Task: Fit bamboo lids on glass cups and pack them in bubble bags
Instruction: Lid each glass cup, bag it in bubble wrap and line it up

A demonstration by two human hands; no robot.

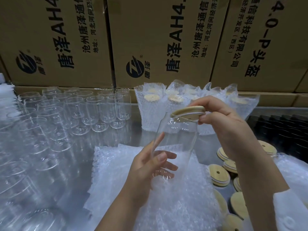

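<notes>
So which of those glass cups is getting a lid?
The cup held up by the left hand: the right hand holds a bamboo lid tilted at its rim. The loose cups on the left stand lidless.

Clear, glossy glass cup [176, 139]; pale matt bamboo lid [188, 112]. Bubble bags [166, 197] of dimpled translucent plastic. Matt brown cardboard cartons [158, 39] behind reflective metal bench [133, 139].

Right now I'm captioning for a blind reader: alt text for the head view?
A left hand holds a glass cup while the right hand pinches a bamboo lid tilted at its rim. Empty cups stand left, bagged cups behind, loose lids right.
</notes>
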